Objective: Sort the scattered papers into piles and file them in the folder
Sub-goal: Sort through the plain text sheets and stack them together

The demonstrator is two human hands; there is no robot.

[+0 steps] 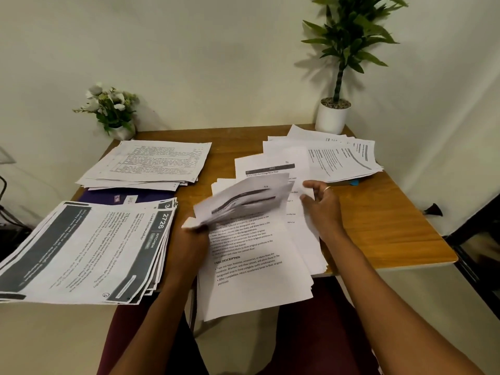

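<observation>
The left hand [195,240] grips a sheaf of printed sheets [240,203] by its near-left corner, fingers [201,229] curled round the edge. The sheaf is lifted off the table [384,226] and blurred, fanning toward two o'clock from the grip. The right hand [323,203] holds nothing. Its fingers [310,185] are spread and relaxed above the loose papers [257,266] at the middle of the table; whether they touch the paper cannot be told.

Those loose papers lie directly beneath both hands and spill over the near edge at six o'clock. The top sheet's long axis runs close to twelve-to-six, its foot swung slightly toward five. From the right fingers the unsorted sheets spread from nine round to seven o'clock, so that hand is the nearer one for drawing the next sheet.

The held sheaf seems bound for a pile, and three stand ready: a dark-banner pile [89,250] at nine o'clock of the left hand, a pile of tabulated forms [147,163] at eleven, and a fanned pile [343,158] at one o'clock by the far-right corner. The purple folder [107,197] lies shut at ten o'clock, partly under the tabulated forms and the dark-banner pile, so filing looks some way off.
</observation>
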